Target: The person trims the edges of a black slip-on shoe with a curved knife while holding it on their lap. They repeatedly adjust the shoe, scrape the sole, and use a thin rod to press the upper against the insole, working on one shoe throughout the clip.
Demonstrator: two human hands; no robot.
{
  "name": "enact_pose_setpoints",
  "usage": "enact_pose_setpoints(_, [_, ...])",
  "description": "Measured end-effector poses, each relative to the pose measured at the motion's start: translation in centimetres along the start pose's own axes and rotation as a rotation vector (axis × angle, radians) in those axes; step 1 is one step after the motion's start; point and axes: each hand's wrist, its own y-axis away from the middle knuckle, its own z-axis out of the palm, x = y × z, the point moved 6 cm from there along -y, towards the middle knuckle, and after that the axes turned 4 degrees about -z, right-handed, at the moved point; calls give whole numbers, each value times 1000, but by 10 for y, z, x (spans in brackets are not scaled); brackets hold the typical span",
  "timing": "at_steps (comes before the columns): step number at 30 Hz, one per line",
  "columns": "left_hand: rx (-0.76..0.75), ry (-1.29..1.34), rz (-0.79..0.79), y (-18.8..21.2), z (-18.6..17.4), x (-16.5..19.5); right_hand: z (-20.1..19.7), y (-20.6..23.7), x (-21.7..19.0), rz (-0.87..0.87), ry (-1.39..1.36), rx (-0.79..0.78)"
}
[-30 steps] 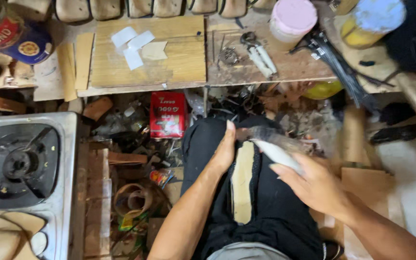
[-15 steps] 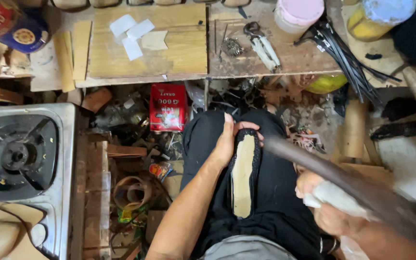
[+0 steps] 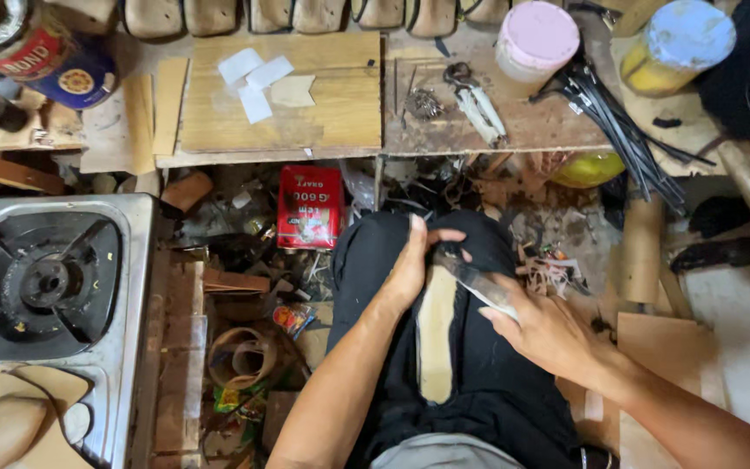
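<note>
Left hand [image 3: 410,265] pins the pale strip [image 3: 436,334] on the lap; right hand [image 3: 544,330] grips a blade [image 3: 475,280] touching the strip's top.

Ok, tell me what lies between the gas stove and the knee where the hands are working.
In the head view, between the gas stove and the knee lies floor clutter: brick edging, a red tin, and a coiled strip.

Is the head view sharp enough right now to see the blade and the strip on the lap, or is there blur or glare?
Head view: sharp, evenly lit, no motion blur; the right hand and its blade read clearly, as do the left hand and pale strip. Slight glare on the stove; edges bend from wide-angle distortion.
</note>
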Motion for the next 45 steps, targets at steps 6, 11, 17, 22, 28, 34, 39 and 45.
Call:
enact_pose_setpoints(6, [-65,259,-86,0,9,-6,-6,33,26,310,-849,349])
enact_pose_setpoints(11, [-35,145,-48,-7,2,-2,1,1,-1,154,-203,62])
enact_pose_setpoints(17, [-57,272,-132,-3,10,-11,-30,31,17,232,-1061,544])
enact_pose_setpoints(22, [-8,178,-112,-5,6,-4,16,25,28,453,-556,132])
enact_pose_setpoints(28, [-36,180,-68,-5,4,-8,3,42,21,284,-927,543])
enact_pose_setpoints(34, [-54,58,-70,-3,3,-3,48,58,38,703,-682,8])
enact_pose_setpoints(39, [11,-235,1,34,16,13,19,89,47,659,-1087,301])
enact_pose_setpoints(45, [-113,-290,205,97,46,53,-5,101,21,576,-1370,349])
